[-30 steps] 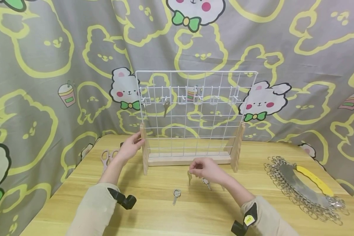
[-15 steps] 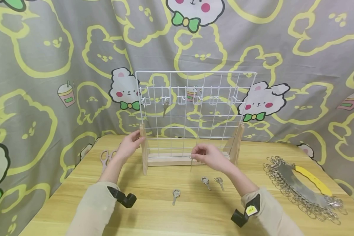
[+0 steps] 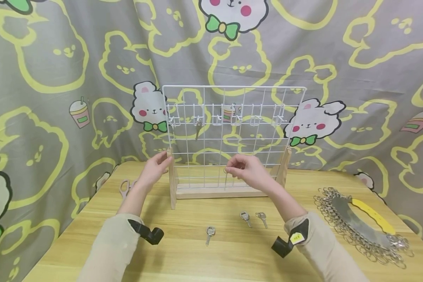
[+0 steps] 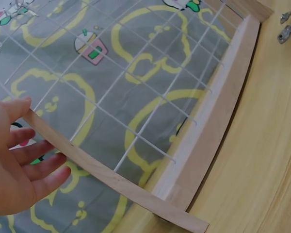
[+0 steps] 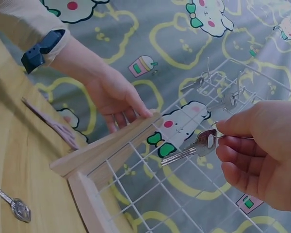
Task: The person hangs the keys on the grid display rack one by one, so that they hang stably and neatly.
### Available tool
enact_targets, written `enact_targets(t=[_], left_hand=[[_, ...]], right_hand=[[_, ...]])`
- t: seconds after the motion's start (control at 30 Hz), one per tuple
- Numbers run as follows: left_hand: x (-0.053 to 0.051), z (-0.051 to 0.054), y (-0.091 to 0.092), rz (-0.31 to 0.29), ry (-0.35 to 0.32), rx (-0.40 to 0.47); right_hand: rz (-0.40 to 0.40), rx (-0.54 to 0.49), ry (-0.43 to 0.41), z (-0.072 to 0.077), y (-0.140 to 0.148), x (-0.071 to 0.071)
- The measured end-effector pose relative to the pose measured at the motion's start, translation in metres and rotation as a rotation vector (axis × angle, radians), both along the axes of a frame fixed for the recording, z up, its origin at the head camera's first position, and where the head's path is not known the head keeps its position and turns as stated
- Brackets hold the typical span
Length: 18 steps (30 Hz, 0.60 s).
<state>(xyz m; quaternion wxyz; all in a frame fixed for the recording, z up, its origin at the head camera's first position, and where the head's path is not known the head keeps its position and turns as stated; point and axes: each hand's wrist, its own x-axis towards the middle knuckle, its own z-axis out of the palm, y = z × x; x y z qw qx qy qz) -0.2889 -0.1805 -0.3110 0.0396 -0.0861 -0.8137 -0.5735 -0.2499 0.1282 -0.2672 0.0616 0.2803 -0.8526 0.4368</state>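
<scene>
My right hand [image 3: 250,172] pinches the small ring of a silver key [image 5: 199,145] between thumb and fingertips. The key hangs in front of the white wire grid [image 3: 234,152], below its row of hooks. At the rack's left wooden upright [image 3: 172,182], my left hand [image 3: 155,170] touches the wood with its thumb, its other fingers loosely extended alongside. One key [image 3: 198,129] hangs from the second hook from the left; in the right wrist view another hanging key [image 5: 194,85] shows beyond it. On the table lie three keys: one near the front [image 3: 210,235] and two [image 3: 245,218] further right.
Scissors [image 3: 125,189] lie left of the rack, partly behind my left forearm. To the right rests a curved grey plate with a yellow handle [image 3: 373,215], fringed with several metal rings. A patterned grey curtain [image 3: 91,78] hangs behind the wooden table [image 3: 183,258].
My right hand has lifted the key from just above the table to in front of the lower grid. The two keys at right have come into full view. My left hand stays at the upright.
</scene>
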Motion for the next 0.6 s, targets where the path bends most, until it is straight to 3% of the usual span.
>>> enact_targets(t=[0.37, 0.6], left_hand=[[0.003, 0.006, 0.001, -0.009, -0.023, 0.015], [0.0, 0.004, 0.0, -0.006, -0.019, 0.019]], right_hand=[[-0.07, -0.079, -0.003, 0.025, -0.009, -0.007], [-0.081, -0.136, 0.089, 0.046, -0.019, -0.013]])
